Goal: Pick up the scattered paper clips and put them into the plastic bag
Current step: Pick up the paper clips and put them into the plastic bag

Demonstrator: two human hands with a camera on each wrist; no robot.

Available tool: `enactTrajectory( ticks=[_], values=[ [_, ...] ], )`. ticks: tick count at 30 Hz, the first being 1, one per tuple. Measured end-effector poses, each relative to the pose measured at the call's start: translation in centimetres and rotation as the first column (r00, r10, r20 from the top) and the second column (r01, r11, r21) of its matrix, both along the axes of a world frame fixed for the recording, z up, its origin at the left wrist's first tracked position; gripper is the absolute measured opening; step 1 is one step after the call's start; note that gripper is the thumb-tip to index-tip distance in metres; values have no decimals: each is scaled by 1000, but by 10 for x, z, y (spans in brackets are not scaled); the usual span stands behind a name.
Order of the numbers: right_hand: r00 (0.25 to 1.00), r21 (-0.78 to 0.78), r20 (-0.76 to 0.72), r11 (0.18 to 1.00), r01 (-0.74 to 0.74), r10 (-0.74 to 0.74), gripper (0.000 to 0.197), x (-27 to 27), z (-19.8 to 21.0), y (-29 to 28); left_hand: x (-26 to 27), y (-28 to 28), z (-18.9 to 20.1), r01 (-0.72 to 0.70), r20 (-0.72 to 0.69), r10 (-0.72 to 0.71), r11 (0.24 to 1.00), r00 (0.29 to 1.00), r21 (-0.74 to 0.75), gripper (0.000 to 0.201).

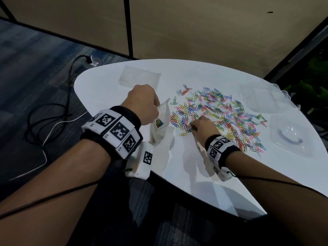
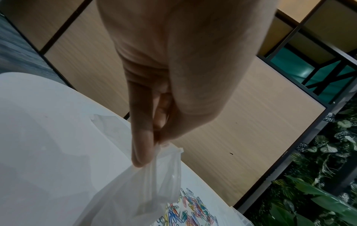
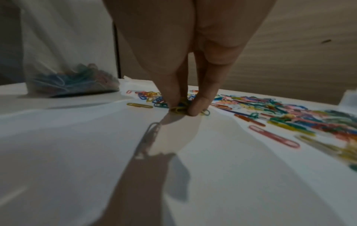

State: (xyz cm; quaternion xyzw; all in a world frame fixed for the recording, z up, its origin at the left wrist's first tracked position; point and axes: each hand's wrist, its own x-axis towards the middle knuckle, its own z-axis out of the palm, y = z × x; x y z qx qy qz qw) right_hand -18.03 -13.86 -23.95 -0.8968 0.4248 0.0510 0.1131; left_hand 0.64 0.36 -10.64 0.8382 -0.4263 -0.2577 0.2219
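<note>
Pinching clips while the bag waits open

Low centre of the head view, the right hand has its fingertips drawn together on a small clump at the near edge of the paper clips, which spread across the white table toward the right of the frame. Just left, the left hand pinches the top edge of the plastic bag, holding it upright with its base on the table (probably so the mouth stays reachable); a few clips already lie inside. Most of the pile is still out.
</note>
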Motion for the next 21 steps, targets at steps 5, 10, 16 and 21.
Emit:
enactTrajectory(
  ticks=[5,10,16,21],
  values=[
    [994,68,45,993,95,-98,21,-5,10,-5,-7,-2,3,12,0,-12,1000,1000,9,27],
    [841,449,188,806,386,-508,7,-26,20,-32,-10,-4,3,14,3,-14,1000,1000,17,28],
    [411,949,311,306,-81,-857,19,-7,79,-25,-12,-6,1,16,1,-16,1000,1000,11,26],
    [581,927,376,293,-235,-722,17,29,114,20,-15,-7,-1,18,-14,-18,1000,1000,-2,25]
  ],
)
